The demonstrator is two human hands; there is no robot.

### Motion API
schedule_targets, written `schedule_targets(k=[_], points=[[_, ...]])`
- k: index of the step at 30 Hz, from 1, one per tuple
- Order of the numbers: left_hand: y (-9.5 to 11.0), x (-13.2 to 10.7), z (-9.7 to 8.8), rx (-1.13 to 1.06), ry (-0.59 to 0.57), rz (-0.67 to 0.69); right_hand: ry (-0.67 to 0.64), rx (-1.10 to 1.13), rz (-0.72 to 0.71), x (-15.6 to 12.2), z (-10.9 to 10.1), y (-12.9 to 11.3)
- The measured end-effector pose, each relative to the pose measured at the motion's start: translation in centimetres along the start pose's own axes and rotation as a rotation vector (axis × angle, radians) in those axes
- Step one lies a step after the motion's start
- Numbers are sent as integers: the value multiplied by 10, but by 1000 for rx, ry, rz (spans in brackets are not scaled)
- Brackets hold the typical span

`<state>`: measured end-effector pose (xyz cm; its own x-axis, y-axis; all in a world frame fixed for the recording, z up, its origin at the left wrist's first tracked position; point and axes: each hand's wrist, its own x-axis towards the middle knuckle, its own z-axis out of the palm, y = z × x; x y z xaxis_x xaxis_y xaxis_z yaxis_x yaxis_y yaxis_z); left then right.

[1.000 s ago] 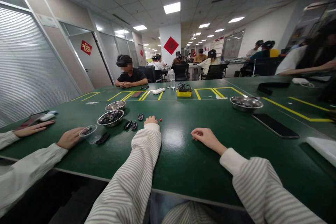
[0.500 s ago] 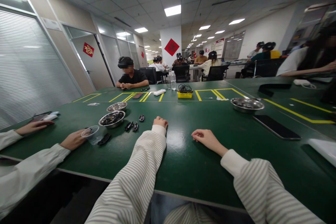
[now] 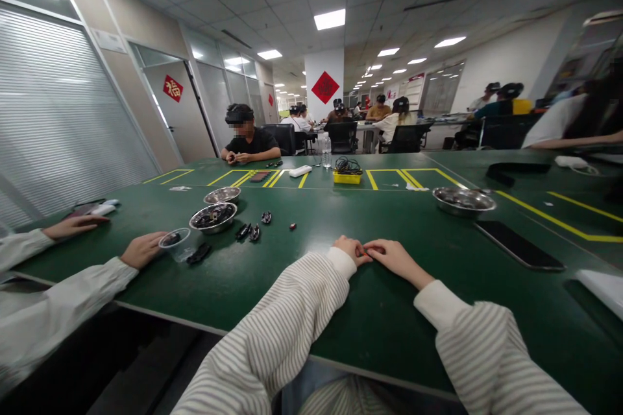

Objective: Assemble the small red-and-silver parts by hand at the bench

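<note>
My left hand (image 3: 349, 250) and my right hand (image 3: 393, 259) meet fingertip to fingertip just above the green table (image 3: 302, 298). Pinched between them is a small orange-red piece (image 3: 366, 254), mostly covered by the fingers, so its kind cannot be made out. To the left of my hands a small red-and-dark part (image 3: 293, 226) lies alone. Farther left are several black plastic shells (image 3: 254, 232) near a steel bowl (image 3: 213, 218) full of dark parts.
A co-worker's hand (image 3: 142, 250) at left touches a clear plastic cup (image 3: 176, 244). On the right are a black phone (image 3: 518, 244) and another steel bowl (image 3: 464, 201). A yellow box of cables (image 3: 347, 177) and a water bottle (image 3: 326, 150) stand farther back.
My left hand has moved right to meet my right hand, and an orange-red piece now shows between them. The small red-and-dark part has come into view where my left hand was.
</note>
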<state>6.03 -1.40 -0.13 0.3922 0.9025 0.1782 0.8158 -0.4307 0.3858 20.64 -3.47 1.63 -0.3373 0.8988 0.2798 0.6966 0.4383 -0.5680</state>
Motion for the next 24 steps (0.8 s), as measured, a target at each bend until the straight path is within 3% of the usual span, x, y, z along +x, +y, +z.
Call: schedule_targets(k=[4, 8, 10, 14, 16, 18, 24], points=[[-1, -1, 0, 16, 22, 37, -51, -42, -3, 1, 0, 2], [-28, 0, -20, 104, 148, 61, -53, -50, -2, 0, 0, 3], [-52, 0, -35, 187, 265, -23, -60, -46, -12, 0, 0, 3], [-105, -3, -59, 295, 423, -361, -76, -39, -37, -1, -1, 3], [-125, -4, -64, 281, 401, -519, -97, -26, -51, -1, -2, 3], [-138, -2, -66, 238, 360, -584, -124, -1, -48, -1, -2, 4], [-133, 8, -58, 32, 228, -351, -128, 55, -8, -1, 0, 6]])
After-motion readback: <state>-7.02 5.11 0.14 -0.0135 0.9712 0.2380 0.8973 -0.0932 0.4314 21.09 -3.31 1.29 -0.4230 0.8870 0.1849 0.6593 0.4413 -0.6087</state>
